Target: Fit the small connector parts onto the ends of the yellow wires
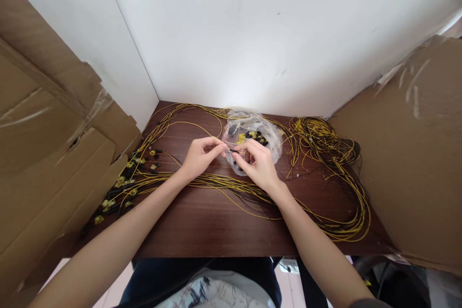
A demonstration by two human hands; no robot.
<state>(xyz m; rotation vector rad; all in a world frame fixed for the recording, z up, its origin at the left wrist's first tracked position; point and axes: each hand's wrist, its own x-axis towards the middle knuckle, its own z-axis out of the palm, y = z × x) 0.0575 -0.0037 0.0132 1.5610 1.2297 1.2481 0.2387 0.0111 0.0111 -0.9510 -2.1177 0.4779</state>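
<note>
My left hand (199,156) and my right hand (258,163) meet above the middle of a dark wooden table (202,228). Both pinch at one small dark piece (231,151) on the end of a thin yellow wire; what it is exactly is too small to tell. Just behind my fingers lies a clear plastic bag (252,132) with small black and yellow parts inside. A long bundle of yellow wires (216,182) runs across the table under both wrists.
A tangled coil of yellow and black wires (325,142) lies at the back right. Wire ends with black and yellow connectors (126,185) are spread at the left. Cardboard sheets (46,154) lean on both sides, with a white wall behind.
</note>
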